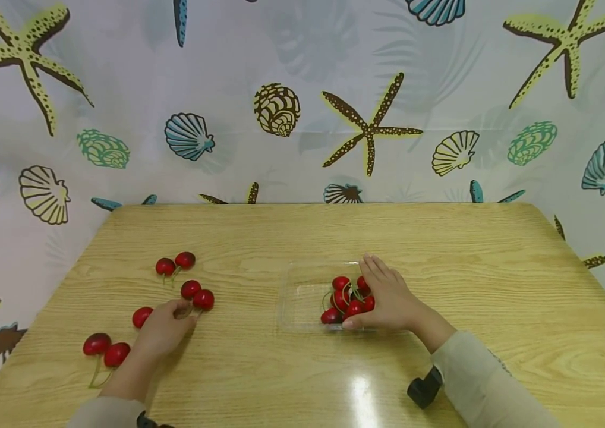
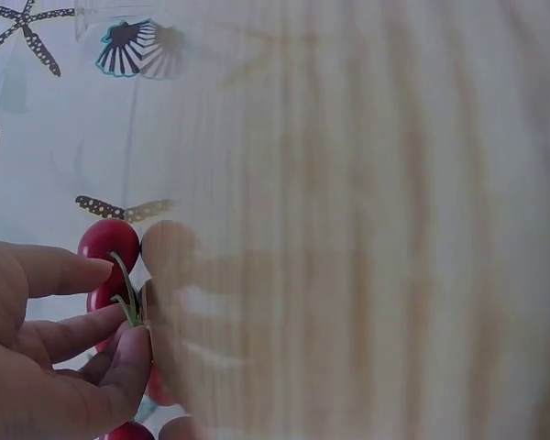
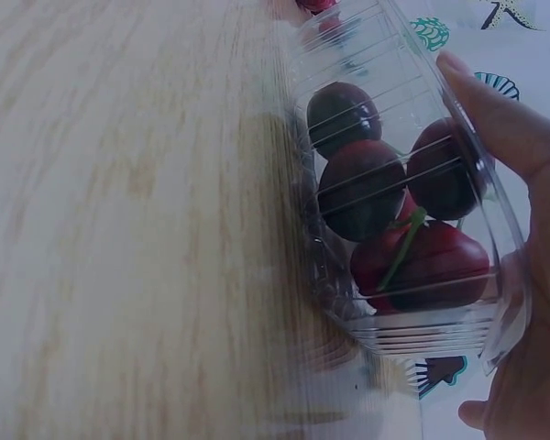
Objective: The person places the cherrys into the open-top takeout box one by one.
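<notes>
A clear plastic tray (image 1: 302, 297) lies mid-table with several red cherries (image 1: 347, 300) heaped at its right end. My right hand (image 1: 383, 297) grips that end, fingers along the far side and the thumb at the near corner; the right wrist view shows the tray wall (image 3: 422, 339) and the dark cherries (image 3: 362, 188) behind it. My left hand (image 1: 185, 310) pinches the green stem (image 2: 126, 298) of a pair of cherries (image 1: 198, 295) left of the tray.
More cherries lie on the wooden table (image 1: 495, 285): a pair (image 1: 175, 263) further back, a single one (image 1: 142, 317) and another pair (image 1: 106, 349) near the left edge. A curtain (image 1: 302, 89) printed with shells and starfish hangs behind.
</notes>
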